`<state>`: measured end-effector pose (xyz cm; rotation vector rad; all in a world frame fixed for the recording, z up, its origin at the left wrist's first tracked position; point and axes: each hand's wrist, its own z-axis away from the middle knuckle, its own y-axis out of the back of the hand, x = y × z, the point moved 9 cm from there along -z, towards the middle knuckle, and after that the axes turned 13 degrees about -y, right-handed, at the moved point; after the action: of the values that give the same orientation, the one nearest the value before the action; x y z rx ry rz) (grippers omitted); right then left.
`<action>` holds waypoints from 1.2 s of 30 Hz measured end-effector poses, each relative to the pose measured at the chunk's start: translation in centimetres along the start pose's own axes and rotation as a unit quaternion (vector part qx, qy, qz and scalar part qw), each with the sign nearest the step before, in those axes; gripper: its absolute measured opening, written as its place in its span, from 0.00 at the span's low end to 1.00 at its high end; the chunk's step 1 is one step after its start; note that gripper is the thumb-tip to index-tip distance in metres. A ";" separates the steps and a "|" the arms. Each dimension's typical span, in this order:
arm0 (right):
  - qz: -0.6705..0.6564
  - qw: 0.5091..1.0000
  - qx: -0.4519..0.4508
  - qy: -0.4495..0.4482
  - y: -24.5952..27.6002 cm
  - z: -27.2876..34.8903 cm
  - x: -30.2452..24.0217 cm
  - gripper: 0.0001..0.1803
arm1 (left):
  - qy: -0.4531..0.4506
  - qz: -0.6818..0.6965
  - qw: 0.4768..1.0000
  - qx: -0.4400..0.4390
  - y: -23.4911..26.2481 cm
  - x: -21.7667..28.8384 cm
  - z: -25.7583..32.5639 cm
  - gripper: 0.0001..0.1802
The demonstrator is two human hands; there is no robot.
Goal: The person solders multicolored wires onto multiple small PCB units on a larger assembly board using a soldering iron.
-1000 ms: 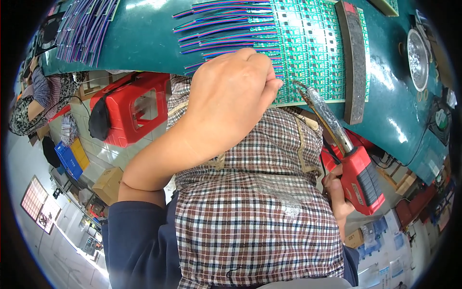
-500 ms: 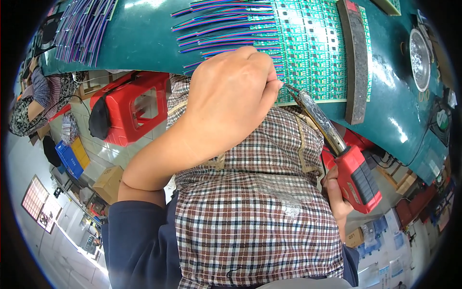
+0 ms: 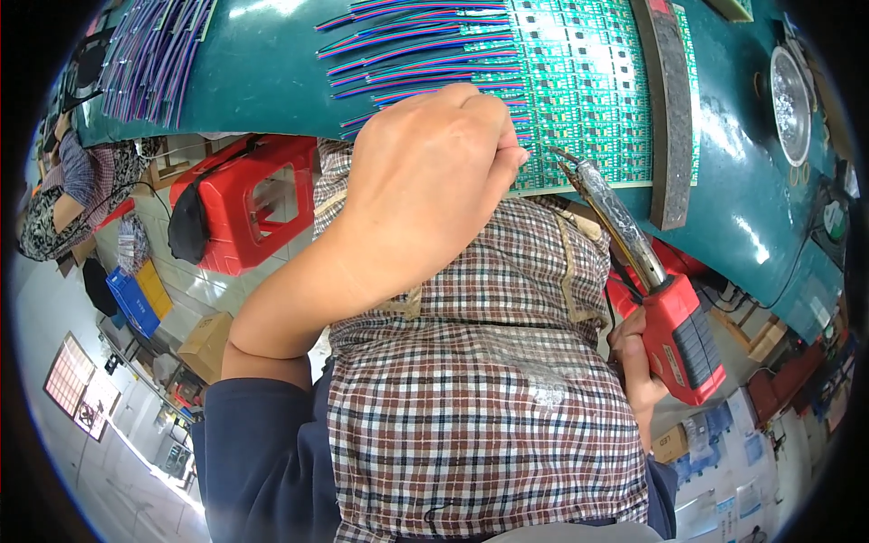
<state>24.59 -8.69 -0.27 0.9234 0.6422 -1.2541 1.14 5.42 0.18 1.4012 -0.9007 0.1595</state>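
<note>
My left hand (image 3: 434,163) is closed in a pinch at the near edge of a green circuit board panel (image 3: 579,100). Whatever its fingertips hold is hidden beneath the hand. Bundles of thin black, blue and red wires (image 3: 407,54) stick out leftward from the panel's left part and partly run under my hand. In my right hand (image 3: 638,362) is a red-handled soldering iron (image 3: 683,339), its metal barrel slanting up and left. The iron's tip lies over the panel's near edge, a short gap right of my left fingertips.
A dark heavy bar (image 3: 668,118) lies across the panel's right part. Farther right on the green table (image 3: 733,181) stands a round metal bowl (image 3: 790,104). More wired boards (image 3: 158,59) lie at the far left. A red stool (image 3: 244,208) stands below the table's left edge.
The soldering iron has shifted right and slightly up, its tip drawing away from my left fingertips. My left hand has moved slightly left, and the panel a little left too.
</note>
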 end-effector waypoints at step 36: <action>-0.090 0.994 0.063 0.021 0.6 -1.3 -1.9 0.03 | -0.046 -0.039 0.998 0.002 5.5 -6.9 -9.9 0.06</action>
<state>24.87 -6.56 0.76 1.0150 0.6967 -1.4522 -2.31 18.17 1.02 1.4535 -0.9202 0.0390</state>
